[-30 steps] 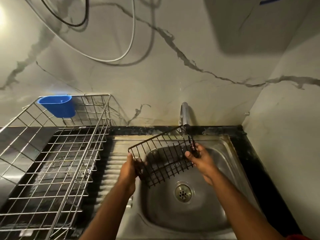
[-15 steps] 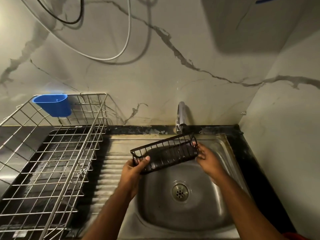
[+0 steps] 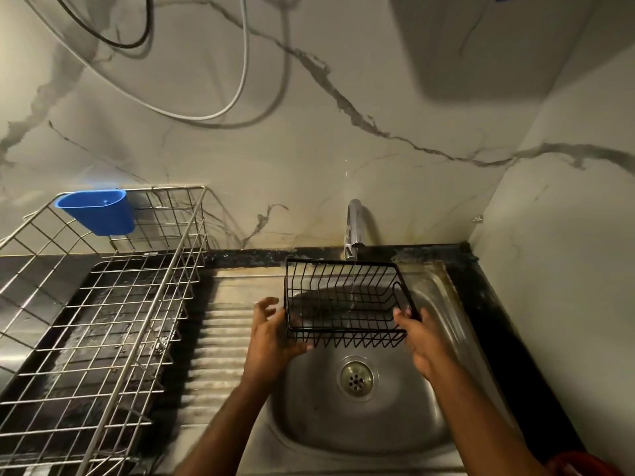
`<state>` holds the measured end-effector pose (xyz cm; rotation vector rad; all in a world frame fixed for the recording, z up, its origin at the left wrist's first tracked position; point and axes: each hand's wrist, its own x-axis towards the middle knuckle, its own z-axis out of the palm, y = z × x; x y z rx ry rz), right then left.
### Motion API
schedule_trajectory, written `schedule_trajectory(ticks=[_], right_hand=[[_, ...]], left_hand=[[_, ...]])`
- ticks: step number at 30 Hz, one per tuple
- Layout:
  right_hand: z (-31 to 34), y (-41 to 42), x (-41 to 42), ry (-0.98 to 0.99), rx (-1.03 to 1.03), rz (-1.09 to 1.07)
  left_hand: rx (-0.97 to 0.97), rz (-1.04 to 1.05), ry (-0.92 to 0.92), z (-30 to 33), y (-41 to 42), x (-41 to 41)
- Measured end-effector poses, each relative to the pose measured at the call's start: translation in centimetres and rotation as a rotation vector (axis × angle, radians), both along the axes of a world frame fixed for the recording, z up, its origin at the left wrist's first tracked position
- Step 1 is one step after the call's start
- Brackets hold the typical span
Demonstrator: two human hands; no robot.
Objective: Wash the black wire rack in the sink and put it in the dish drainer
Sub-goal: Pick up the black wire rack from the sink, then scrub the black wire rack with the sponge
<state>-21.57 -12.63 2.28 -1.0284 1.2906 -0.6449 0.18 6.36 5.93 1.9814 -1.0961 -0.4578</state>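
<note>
Black wire rack (image 3: pixel 345 302) at frame centre, held over sink (image 3: pixel 360 417) basin, open side up, thin water stream from tap (image 3: pixel 354 228) passing through it. Left hand (image 3: pixel 271 333) grips rack's left end, thumb underneath, fingers spread. Right hand (image 3: pixel 421 336) clasps right end. Drain (image 3: pixel 356 378) directly below. Dish drainer (image 3: pixel 103 304) on worktop (image 3: pixel 494 304), left of frame, blue cup (image 3: pixel 98 211) hooked on far rim. Cables (image 3: pixel 192 80) loop on marble wall, upper left.

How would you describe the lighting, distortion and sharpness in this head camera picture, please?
Head view: dim, warm light, brightest at the upper left wall; wide-angle lens bends the dish drainer and counter edges; soft glare on the sink wall; the black wire rack is sharp, the left hand slightly blurred at its fingers.
</note>
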Motion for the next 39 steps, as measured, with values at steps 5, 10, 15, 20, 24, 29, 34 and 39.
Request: schedule_trajectory(ticks=[5,10,15,20,24,29,34,39], right_hand=[[0.3,-0.2,-0.7,0.116,-0.203,-0.047],[2.0,0.6,-1.1,0.17,-0.406,0.061],[3.1,1.7,-2.4,0.424,-0.479,0.183],[3.3,3.3,-5.7,0.642,-0.532,0.233],[3.5,5.1,-8.7,0.718,-0.563,0.128],[3.0,7.2,-13.5,0.704,-0.516,0.075],[3.5,9.9,-18.0,0.676,-0.5,-0.075],[4.1,12.1,-21.9,0.671,-0.466,-0.214]], left_hand=[[-0.062,0.116,0.936,1.4,0.0,-1.7],[0.012,0.351,0.759,0.3,-0.8,-1.7],[0.122,0.451,0.367,1.3,-1.5,-2.6],[0.159,0.354,0.174,2.8,-2.3,-5.3],[0.145,0.281,0.034,3.7,-2.7,-8.4],[0.038,0.08,-0.32,4.5,-3.0,-12.6],[-0.064,-0.244,-0.489,5.5,-3.2,-16.1],[-0.112,-0.388,-0.65,6.7,-3.7,-18.2]])
